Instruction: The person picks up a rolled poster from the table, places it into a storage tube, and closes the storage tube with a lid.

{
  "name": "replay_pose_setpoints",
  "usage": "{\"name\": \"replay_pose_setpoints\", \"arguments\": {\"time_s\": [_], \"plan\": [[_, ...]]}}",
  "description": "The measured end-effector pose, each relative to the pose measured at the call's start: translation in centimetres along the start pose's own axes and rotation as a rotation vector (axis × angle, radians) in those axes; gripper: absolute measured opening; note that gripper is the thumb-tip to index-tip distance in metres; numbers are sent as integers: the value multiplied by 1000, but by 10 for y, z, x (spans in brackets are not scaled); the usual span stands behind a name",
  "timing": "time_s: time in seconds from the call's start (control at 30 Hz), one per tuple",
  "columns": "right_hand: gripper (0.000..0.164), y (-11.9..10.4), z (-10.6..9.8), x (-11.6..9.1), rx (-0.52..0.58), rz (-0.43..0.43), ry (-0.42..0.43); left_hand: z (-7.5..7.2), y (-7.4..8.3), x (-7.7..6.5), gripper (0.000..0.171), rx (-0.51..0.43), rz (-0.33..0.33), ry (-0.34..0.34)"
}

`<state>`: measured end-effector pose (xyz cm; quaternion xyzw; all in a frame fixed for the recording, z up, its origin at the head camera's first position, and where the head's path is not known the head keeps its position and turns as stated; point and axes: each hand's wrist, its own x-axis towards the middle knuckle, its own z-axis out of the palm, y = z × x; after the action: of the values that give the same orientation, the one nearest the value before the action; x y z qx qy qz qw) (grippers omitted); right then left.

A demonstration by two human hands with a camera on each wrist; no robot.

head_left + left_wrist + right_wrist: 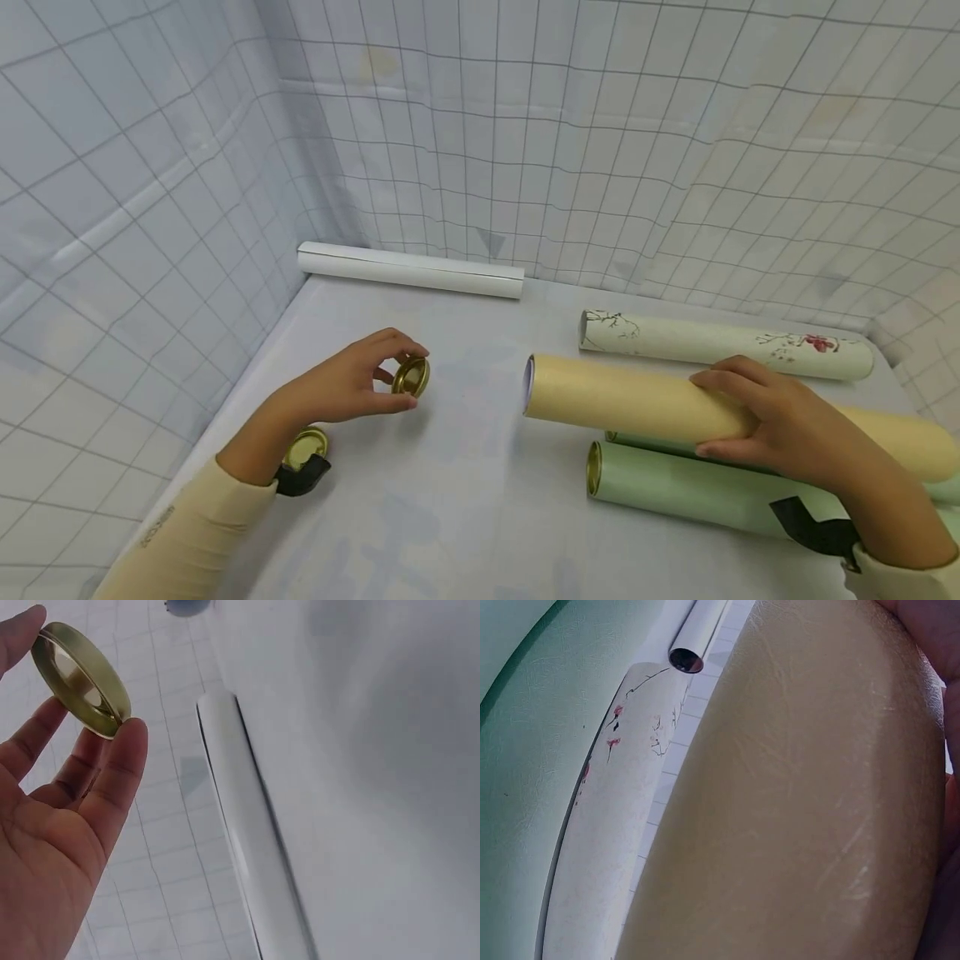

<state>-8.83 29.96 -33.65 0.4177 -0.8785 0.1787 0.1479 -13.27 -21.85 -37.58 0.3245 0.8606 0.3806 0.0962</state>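
Observation:
Between thumb and fingertips my left hand (337, 383) pinches a round gold metal lid (411, 377), tilted and held above the table. The left wrist view shows the hollow inner side of this lid (82, 679). My right hand (787, 429) grips a pale yellow cardboard tube (607, 398) from above, near its middle. The tube's left end is open and points toward the lid, with a gap between them. In the right wrist view the yellow tube (780, 787) fills much of the picture, and only part of the hand (941, 630) shows.
Light green tubes (697, 492) lie below the yellow one, partly covered. Behind it lies a white tube with painted blossoms (697, 340). A white roll (412, 271) rests along the back wall. Another gold lid (303, 447) lies by my left wrist.

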Motion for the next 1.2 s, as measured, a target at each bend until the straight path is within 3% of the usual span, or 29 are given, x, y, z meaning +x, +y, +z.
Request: {"name": "replay_pose_setpoints", "arguments": {"time_s": [0.27, 0.53, 0.87, 1.2], "plan": [[70, -2, -2, 1, -10, 5, 1, 20, 30, 23, 58, -122, 170, 83], [71, -4, 0, 7, 41, 20, -12, 43, 48, 37, 63, -311, 311, 185], [71, -3, -4, 11, 31, 22, 1, 57, 72, 60, 64, -333, 372, 156], [69, -5, -10, 9, 14, 28, 28, 56, 85, 66, 65, -333, 395, 139]]}}
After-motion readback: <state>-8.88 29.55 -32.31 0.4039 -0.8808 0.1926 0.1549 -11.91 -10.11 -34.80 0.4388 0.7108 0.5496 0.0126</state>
